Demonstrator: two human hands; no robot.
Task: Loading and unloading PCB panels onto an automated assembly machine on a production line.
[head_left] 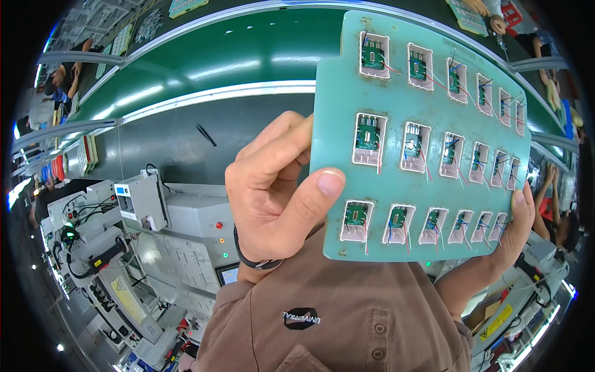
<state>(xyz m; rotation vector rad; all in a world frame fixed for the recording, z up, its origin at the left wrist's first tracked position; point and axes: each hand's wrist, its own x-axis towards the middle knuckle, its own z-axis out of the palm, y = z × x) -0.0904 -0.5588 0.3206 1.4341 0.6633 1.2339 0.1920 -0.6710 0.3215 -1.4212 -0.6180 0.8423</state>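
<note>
A pale green tray [396, 188] is tilted up in front of me, over the front of my brown shirt. Its rows of rectangular openings hold white plastic housings [353, 233], with small green circuit boards [373, 54] inside. Thin red, blue and black wires stick out of the housings. My left hand [279, 183] is closed on the tray's left edge, thumb on the face with the boards and the other fingers behind. At the lower right edge, my right hand [519, 217] grips the same tray; part of it is hidden behind the tray.
Black tweezers [206, 135] lie on the dark bench [164, 139]. Beyond it runs a green conveyor belt [248, 59] with metal rails. Grey machines [198, 217] with buttons and cables stand at the left. Other people's hands [75, 68] and trays [468, 17] show around the far edges.
</note>
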